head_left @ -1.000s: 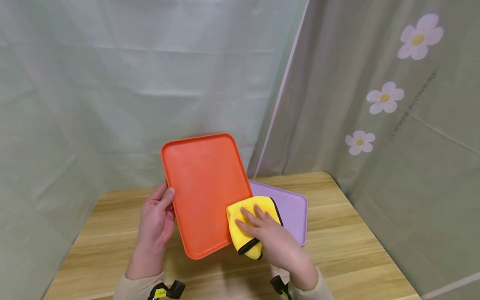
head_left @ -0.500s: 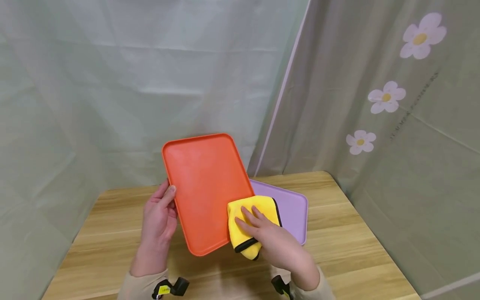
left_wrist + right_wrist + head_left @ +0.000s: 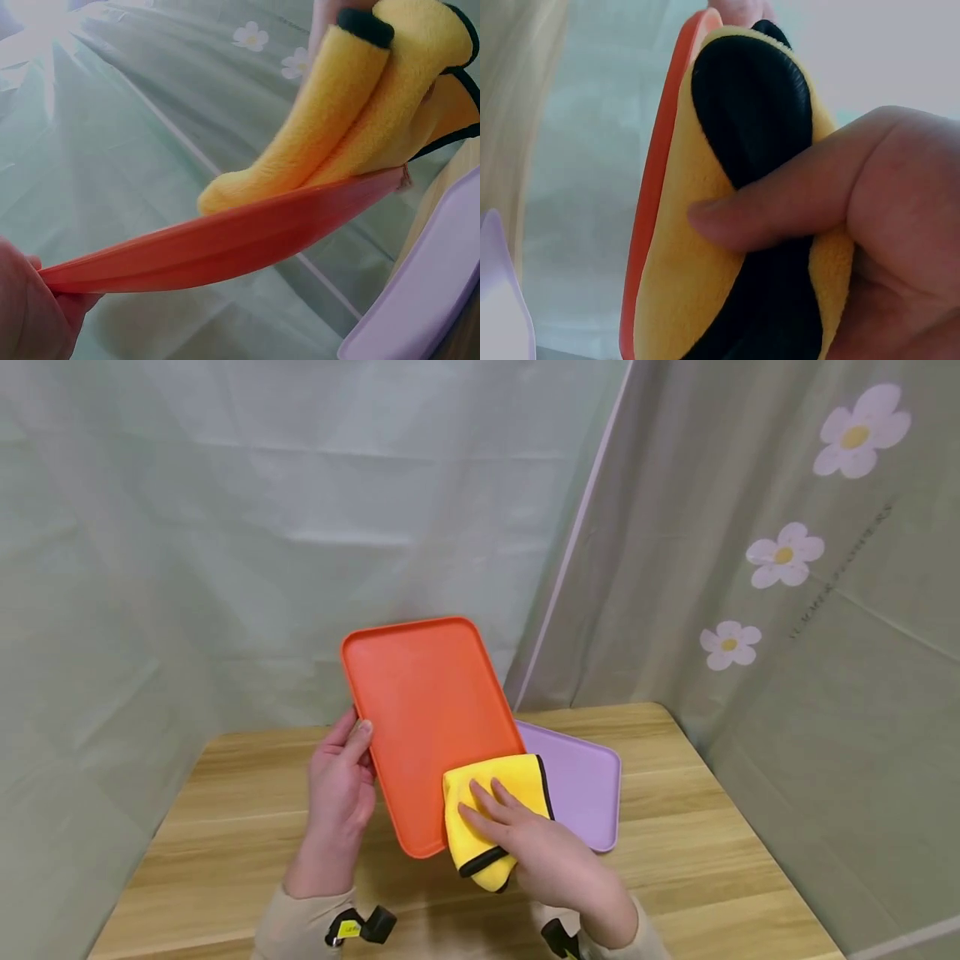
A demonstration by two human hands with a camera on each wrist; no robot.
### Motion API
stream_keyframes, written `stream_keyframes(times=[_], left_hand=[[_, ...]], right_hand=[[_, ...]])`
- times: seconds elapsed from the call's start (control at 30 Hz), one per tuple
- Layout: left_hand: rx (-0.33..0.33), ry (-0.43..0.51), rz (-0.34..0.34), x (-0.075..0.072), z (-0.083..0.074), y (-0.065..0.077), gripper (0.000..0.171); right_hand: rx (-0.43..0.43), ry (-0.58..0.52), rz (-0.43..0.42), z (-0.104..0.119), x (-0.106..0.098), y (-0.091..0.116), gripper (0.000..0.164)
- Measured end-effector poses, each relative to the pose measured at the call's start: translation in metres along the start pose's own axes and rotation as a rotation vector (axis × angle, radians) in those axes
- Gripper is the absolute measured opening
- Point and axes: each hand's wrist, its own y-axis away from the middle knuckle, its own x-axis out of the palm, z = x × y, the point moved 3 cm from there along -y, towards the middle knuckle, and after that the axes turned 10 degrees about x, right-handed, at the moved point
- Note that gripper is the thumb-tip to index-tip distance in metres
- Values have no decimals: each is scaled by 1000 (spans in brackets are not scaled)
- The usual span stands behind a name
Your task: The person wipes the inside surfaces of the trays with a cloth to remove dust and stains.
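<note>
My left hand [image 3: 341, 785] grips the left edge of an orange tray [image 3: 431, 710], thumb over the rim and fingers behind. The tray is raised above the table and tilted up, its inner face towards me. A folded yellow cloth [image 3: 495, 802] with black edging lies against the tray's lower right part. My right hand [image 3: 547, 852] holds this cloth, fingers spread over its front. In the right wrist view the thumb [image 3: 757, 210] bends across the black edging. The left wrist view shows the folded cloth [image 3: 352, 112] bunched on the tray's upper surface.
A lilac tray [image 3: 581, 789] lies on the wooden table [image 3: 690, 827], partly behind the orange tray and cloth. Pale curtains [image 3: 300, 510] hang behind and beside the table, with flower prints on the right. Both wrists carry small black camera mounts.
The orange tray has shifted a little right and up with my left hand. The cloth under my right hand has slid left across the tray's lower part. The head view has turned slightly.
</note>
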Motion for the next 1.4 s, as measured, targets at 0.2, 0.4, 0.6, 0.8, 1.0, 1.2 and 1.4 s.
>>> stream_keyframes(times=[0.2,0.4,0.6,0.8,1.0,1.2,1.4], left_hand=[[-2,-31,-26,3,9,1,32],[-4,-80,-31,5,14,2,42],[5,-94,-18,9,16,3,46],[23,-105,-27,6,16,3,46],[15,-78,-38,3,13,-1,47],[0,-50,-50,-1,9,-2,47],[-8,-47,-56,-3,9,-2,45]], right_hand=[[-71,-4,9,1,3,2,112],[-159,-24,14,7,6,5,117],[-202,4,-16,19,9,3,118],[-222,54,-44,26,18,-3,117],[-215,72,-46,22,18,-5,120],[-201,30,-19,18,17,-5,121],[-189,50,-37,13,13,-2,116]])
